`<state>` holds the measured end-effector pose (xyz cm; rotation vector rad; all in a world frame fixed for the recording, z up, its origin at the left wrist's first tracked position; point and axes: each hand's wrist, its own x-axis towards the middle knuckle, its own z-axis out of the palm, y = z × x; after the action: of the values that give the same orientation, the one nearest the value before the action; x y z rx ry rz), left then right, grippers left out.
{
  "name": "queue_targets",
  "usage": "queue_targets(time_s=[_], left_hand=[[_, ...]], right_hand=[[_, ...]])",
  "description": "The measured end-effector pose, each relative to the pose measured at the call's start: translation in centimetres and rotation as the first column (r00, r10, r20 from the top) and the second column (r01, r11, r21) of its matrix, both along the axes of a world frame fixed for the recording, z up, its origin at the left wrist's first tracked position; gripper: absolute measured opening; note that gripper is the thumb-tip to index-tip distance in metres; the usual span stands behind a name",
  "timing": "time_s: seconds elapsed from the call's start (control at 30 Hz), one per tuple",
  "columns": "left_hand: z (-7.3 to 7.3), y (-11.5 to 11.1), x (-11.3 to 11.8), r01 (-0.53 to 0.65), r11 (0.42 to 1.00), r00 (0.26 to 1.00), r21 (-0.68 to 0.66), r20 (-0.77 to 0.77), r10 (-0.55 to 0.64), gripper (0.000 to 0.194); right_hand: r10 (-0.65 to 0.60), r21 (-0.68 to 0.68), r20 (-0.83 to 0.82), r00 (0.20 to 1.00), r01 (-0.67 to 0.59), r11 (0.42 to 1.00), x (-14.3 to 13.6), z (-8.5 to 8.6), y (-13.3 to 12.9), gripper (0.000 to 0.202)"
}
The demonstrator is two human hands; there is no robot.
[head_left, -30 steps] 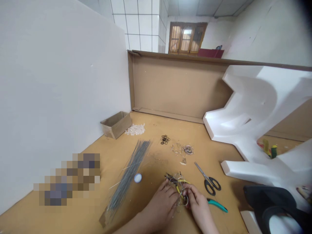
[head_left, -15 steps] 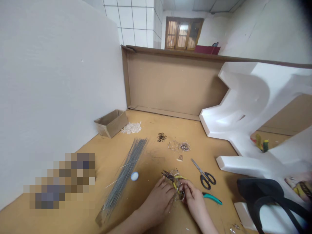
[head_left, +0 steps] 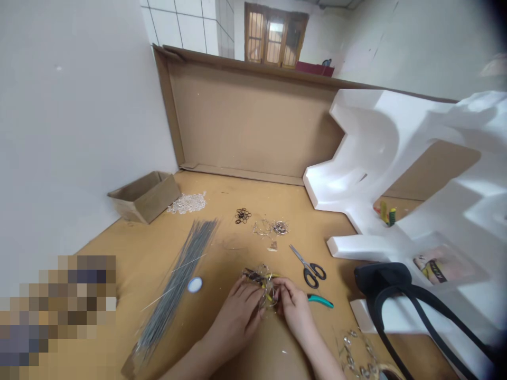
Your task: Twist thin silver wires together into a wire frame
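Note:
My left hand (head_left: pixel 243 309) is closed, palm down, fingers curled round the near side of a tangle of thin silvery wire (head_left: pixel 268 289). Its thumb side is partly hidden. From the right, my right hand (head_left: pixel 295 302) pinches the same wire between thumb and fingers. Pliers with dark jaws (head_left: pixel 254 275) and yellow handles lie amid the wire; whether they are gripped or just under the hands, I cannot tell. Just right of my right hand shows a teal handle (head_left: pixel 321 301), its other end hidden. Scissors with black handles (head_left: pixel 312 271) lie beyond it.
Left lies a bundle of grey wires (head_left: pixel 180 285) beside a white round cap (head_left: pixel 195 285). Farther back are a cardboard box (head_left: pixel 144 198), clear beads (head_left: pixel 187 203), black rings (head_left: pixel 242 215) and wire pieces (head_left: pixel 279 228). White foam (head_left: pixel 360 245) and a black strapped object (head_left: pixel 382 282) border the right.
The view has turned rightward and down, so everything sits farther left and a wire loop with clear pieces shows at lower right. Both hands stay on the tangled wire.

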<state>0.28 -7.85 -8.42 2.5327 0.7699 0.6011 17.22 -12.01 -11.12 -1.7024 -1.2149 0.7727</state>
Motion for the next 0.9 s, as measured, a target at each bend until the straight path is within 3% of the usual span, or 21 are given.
queue_targets(time_s=[0.47, 0.7, 0.9], left_hand=[[-1.1, 0.8, -0.8, -0.095, 0.991, 0.989, 0.097, 0.124, 0.083, 0.029], [-0.6, 0.8, -0.8, -0.064, 0.993, 0.985, 0.098, 0.169, 0.047, 0.029], [0.4, 0.3, -0.9, 0.036, 0.989, 0.974, 0.146, 0.217, -0.068, 0.027]], right_hand=[[-0.027, 0.016, -0.030, 0.999, 0.028, 0.999, 0.0, -0.1, 0.1, 0.036], [-0.049, 0.015, -0.089, 0.995, 0.051, 0.999, 0.7, -0.3, 0.3, 0.034], [-0.079, 0.031, -0.171, 0.982, 0.085, 0.996, 1.3, -0.3, 0.4, 0.032]])
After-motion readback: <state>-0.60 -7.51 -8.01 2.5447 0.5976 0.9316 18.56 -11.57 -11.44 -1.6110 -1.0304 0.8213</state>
